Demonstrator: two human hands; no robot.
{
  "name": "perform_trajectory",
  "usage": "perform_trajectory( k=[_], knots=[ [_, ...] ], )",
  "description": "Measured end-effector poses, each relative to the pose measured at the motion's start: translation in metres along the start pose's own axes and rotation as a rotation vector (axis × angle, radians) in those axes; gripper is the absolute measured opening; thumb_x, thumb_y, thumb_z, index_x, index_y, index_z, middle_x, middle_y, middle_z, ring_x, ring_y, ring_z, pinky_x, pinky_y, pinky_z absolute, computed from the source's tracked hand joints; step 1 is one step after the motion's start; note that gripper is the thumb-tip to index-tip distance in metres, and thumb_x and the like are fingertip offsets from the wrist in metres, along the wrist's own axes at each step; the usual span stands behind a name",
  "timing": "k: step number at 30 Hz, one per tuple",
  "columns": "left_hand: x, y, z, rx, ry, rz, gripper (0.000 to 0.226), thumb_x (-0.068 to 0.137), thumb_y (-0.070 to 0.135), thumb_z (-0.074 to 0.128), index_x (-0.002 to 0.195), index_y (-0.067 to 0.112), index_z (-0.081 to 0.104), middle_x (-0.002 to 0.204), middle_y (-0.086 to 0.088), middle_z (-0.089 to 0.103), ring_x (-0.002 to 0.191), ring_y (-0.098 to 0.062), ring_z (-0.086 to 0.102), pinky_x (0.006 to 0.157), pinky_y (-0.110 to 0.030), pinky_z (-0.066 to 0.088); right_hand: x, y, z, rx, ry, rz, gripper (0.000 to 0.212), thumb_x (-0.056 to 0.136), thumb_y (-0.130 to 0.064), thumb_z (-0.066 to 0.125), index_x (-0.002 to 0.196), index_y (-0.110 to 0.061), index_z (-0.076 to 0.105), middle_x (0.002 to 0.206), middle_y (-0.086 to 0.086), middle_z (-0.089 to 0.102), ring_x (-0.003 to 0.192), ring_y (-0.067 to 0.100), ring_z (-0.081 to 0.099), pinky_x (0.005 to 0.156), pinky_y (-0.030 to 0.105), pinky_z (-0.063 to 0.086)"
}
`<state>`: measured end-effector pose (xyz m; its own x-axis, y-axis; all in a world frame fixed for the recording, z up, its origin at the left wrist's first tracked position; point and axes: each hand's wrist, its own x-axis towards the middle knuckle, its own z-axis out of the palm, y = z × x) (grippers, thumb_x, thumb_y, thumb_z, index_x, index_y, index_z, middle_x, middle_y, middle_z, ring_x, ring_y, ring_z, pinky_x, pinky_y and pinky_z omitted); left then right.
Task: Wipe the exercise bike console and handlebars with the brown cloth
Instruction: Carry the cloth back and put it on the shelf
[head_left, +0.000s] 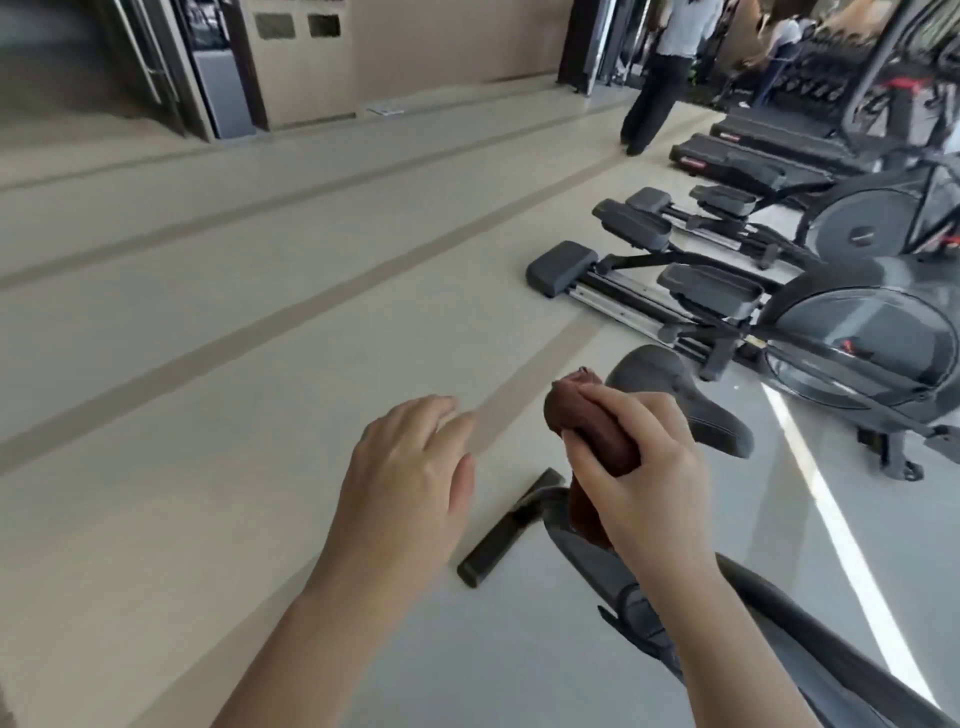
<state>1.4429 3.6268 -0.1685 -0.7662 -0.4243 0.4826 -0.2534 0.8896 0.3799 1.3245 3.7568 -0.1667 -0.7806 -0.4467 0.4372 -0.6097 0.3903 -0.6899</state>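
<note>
One brown cloth (569, 413), gripped by R hand (639, 483); L hand (410, 467) loose, holding nothing.

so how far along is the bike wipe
Done: nothing looks wiped. In hand: the right hand grips the bunched cloth near the seat, and the left hand hovers open. Left: the console and handlebars, neither in view.

No writing can be read anywhere. Far beyond the right hand (639, 467), the treadmills (753, 171) carry small red labels, too blurred to make out. Up and right of that hand, a pale mark on the elliptical trainer (862, 208) is equally illegible.
</note>
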Motion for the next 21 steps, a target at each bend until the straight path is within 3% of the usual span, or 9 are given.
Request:
perform_trajectory(
  k=[4, 9, 13, 16, 21],
  knots=[
    [-0.002, -0.041, -0.001, 0.041, 0.006, -0.116, 0.030, 0.071, -0.002, 0.072, 0.101, 0.002, 0.068, 0.106, -0.013, 0.066, 0.100, -0.031, 0.062, 0.086, -0.041, 0.046, 0.016, -0.012, 0.054, 0.006, -0.081, -0.052, 0.036, 0.074, -0.019, 0.072, 0.108, -0.030, 0.065, 0.098, -0.007, 0.056, 0.085, 0.005, 0.051, 0.074, 0.000, 0.034],
    [0.026, -0.086, 0.012, 0.080, 0.015, -0.165, 0.034, 0.073, 0.001, 0.071, 0.107, 0.002, 0.065, 0.110, -0.014, 0.065, 0.103, -0.030, 0.061, 0.088, -0.041, 0.047, 0.052, -0.014, 0.109, 0.025, -0.167, -0.086, 0.037, 0.073, -0.017, 0.072, 0.107, -0.030, 0.065, 0.097, -0.006, 0.056, 0.086, 0.005, 0.050, 0.074, 0.007, 0.036],
    [0.074, -0.127, 0.032, 0.139, 0.047, -0.137, 0.030, 0.075, 0.000, 0.067, 0.105, 0.001, 0.066, 0.108, -0.015, 0.065, 0.102, -0.032, 0.062, 0.087, -0.043, 0.048, 0.111, -0.002, 0.145, -0.006, -0.171, -0.096, 0.037, 0.074, -0.016, 0.072, 0.109, -0.028, 0.065, 0.099, -0.004, 0.057, 0.083, 0.009, 0.054, 0.074, 0.025, 0.042],
    [0.125, -0.159, 0.047, 0.186, 0.050, -0.099, 0.028, 0.077, 0.005, 0.060, 0.104, 0.001, 0.066, 0.109, -0.016, 0.065, 0.103, -0.033, 0.061, 0.087, -0.045, 0.048, 0.165, 0.003, 0.177, -0.020, -0.155, -0.130, 0.037, 0.074, -0.013, 0.072, 0.108, -0.026, 0.066, 0.098, -0.001, 0.057, 0.080, 0.019, 0.059, 0.069, 0.029, 0.044],
    [0.218, -0.203, 0.059, 0.260, 0.053, -0.086, 0.026, 0.076, 0.003, 0.067, 0.101, 0.002, 0.067, 0.108, -0.016, 0.065, 0.103, -0.034, 0.061, 0.085, -0.048, 0.049, 0.254, 0.001, 0.228, -0.024, -0.191, -0.191, 0.035, 0.074, -0.013, 0.071, 0.105, -0.028, 0.066, 0.095, -0.001, 0.057, 0.079, 0.024, 0.060, 0.061, 0.035, 0.048]
  ],
)
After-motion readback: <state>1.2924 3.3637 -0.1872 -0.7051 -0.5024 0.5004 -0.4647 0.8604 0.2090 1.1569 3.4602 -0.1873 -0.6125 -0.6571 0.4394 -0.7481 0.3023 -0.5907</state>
